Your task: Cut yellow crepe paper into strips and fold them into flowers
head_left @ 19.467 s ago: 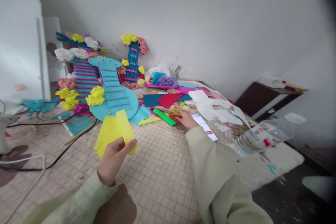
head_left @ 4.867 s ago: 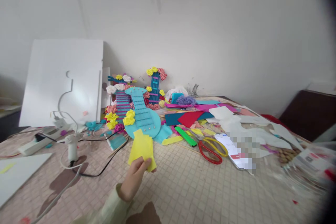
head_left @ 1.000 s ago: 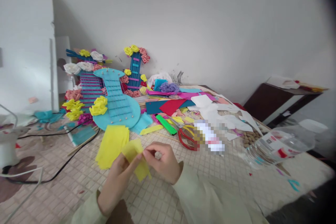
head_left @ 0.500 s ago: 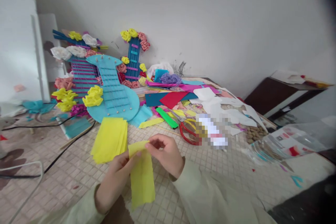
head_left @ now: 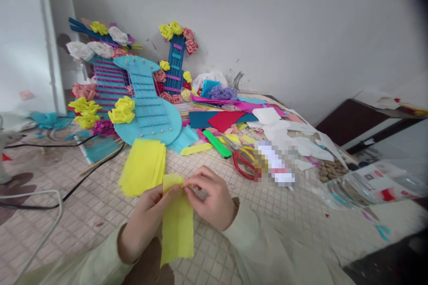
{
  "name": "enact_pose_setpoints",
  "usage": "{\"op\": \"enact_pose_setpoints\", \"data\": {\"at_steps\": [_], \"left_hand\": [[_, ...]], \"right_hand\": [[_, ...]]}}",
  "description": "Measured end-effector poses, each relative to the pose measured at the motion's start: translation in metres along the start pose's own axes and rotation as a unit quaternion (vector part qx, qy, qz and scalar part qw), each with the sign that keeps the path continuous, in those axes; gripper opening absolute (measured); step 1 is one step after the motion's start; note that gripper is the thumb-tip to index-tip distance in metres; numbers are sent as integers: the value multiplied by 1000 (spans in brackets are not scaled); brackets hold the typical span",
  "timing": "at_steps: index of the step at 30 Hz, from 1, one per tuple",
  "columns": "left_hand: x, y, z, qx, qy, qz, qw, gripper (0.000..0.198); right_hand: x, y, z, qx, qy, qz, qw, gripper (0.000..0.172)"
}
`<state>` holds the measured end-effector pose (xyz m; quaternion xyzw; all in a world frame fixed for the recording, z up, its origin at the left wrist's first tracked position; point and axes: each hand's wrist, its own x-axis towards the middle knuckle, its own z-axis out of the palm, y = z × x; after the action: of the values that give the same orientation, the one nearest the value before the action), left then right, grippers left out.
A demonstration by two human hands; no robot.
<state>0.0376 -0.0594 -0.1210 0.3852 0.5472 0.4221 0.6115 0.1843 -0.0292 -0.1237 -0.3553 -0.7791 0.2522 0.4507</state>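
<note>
A strip of yellow crepe paper (head_left: 178, 231) hangs down between my two hands, over the tiled tabletop. My left hand (head_left: 145, 218) pinches it near its upper end, thumb in front. At the strip's upper right edge, the thumb and fingertips of my right hand (head_left: 212, 196) are closed on the paper, which looks bunched there. Just beyond my left hand lies a stack of yellow crepe paper pieces (head_left: 142, 167). Behind that stack leans a light blue guitar-shaped cutout (head_left: 150, 118) with strings and a yellow paper flower (head_left: 122, 110) at its side.
Red-handled scissors (head_left: 245, 167) and a green cutter (head_left: 217, 144) lie beyond my right hand. White paper scraps (head_left: 287, 133) spread behind them. A plastic bottle (head_left: 371, 182) lies at the right. Cables (head_left: 90, 176) cross the left side. Decorated paper instruments (head_left: 175, 62) lean against the wall.
My right fingertips have shifted slightly down along the strip's upper right edge, and its corner now looks more pinched. The view has tilted a little, moving the background upward.
</note>
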Motion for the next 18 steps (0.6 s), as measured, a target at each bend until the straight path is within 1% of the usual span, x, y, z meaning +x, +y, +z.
{"op": "enact_pose_setpoints", "data": {"at_steps": [4, 7, 9, 11, 13, 15, 18], "left_hand": [[1, -2, -1, 17, -2, -3, 1000, 36], [0, 1, 0, 33, 10, -5, 999, 36], [-1, 4, 2, 42, 12, -11, 999, 36], [-3, 7, 3, 52, 3, -18, 998, 35], [-5, 9, 4, 61, -8, -23, 998, 35], [-6, 9, 5, 65, -17, -22, 997, 35], [-5, 7, 4, 64, -24, -8, 998, 33]], "right_hand": [[0, -2, 0, 8, -8, 3, 1000, 16], [1, -5, -1, 49, -5, 22, 999, 15], [2, -6, -3, 80, 10, 52, 995, 13], [3, -5, -4, 110, 14, 91, 990, 14], [4, -2, -4, 141, -10, 133, 981, 14], [5, 1, -2, 172, -39, 170, 969, 10], [5, 3, 0, 218, -50, 225, 949, 9]]}}
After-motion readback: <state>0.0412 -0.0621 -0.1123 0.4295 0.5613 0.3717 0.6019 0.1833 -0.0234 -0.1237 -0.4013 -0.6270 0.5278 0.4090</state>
